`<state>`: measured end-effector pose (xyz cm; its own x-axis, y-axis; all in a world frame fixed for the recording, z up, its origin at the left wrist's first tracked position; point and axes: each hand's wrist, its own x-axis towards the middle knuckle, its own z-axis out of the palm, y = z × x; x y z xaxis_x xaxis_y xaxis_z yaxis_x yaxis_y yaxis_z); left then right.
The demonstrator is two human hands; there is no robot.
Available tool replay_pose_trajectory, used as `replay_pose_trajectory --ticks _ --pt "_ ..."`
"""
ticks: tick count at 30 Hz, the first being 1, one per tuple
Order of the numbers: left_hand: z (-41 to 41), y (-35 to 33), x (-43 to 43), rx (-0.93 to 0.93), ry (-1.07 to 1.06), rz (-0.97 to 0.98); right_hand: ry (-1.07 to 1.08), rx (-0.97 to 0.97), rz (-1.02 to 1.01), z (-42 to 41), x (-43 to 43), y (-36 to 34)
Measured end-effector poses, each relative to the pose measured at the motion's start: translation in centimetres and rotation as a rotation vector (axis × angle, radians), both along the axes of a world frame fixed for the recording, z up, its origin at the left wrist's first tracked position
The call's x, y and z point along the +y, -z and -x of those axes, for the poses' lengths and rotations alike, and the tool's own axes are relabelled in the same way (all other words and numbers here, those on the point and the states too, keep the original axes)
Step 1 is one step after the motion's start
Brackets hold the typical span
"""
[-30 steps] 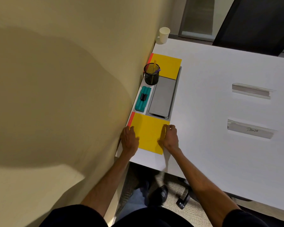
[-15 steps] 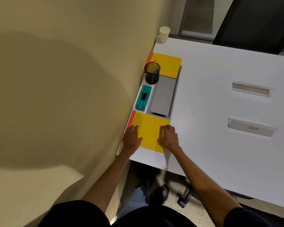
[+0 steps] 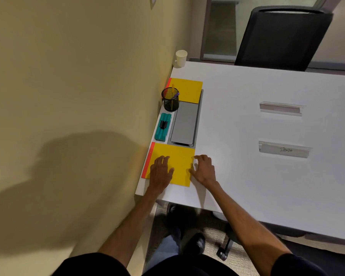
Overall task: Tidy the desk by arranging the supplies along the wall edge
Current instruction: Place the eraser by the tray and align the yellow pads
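Observation:
A row of supplies runs along the beige wall on the white desk [image 3: 237, 176]. Nearest me lies a yellow folder with an orange spine [image 3: 177, 158]. My left hand [image 3: 160, 172] rests flat on it with fingers spread. My right hand [image 3: 204, 169] touches the folder's right edge with bent fingertips, mostly over the desk. Beyond sit a teal eraser [image 3: 163, 126] with a black clip on top, a grey tray [image 3: 185, 124], a black mesh pen cup [image 3: 170, 99] and a second yellow folder [image 3: 189, 90].
A white paper cup [image 3: 181, 58] stands at the desk's far wall corner. Two clear name-plate holders [image 3: 281, 108] [image 3: 284, 151] lie on the right half of the desk. A black office chair [image 3: 283, 36] stands behind the desk. Chair casters and my shoes show below the near edge.
My left hand has slid from the folder's wall-side corner onto its face. The folder sits slightly further from the near desk edge. The camera view has tilted up.

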<state>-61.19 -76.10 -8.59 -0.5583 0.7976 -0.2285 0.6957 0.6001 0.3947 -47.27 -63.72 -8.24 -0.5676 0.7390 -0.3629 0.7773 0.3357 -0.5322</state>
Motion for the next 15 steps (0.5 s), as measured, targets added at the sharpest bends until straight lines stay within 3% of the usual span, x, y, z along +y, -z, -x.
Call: replay_pose_trajectory --ticks 9,15 --pt "-3.4 -2.1 0.5 0.043 0.065 -0.105 0.108 0.092 -0.064 -3.5 -0.5 -2.2" --pt "-5.5 -3.3 2.2 0.028 0.082 -0.067 0.216 0.147 -0.101 -6.3 -0.2 -3.9"
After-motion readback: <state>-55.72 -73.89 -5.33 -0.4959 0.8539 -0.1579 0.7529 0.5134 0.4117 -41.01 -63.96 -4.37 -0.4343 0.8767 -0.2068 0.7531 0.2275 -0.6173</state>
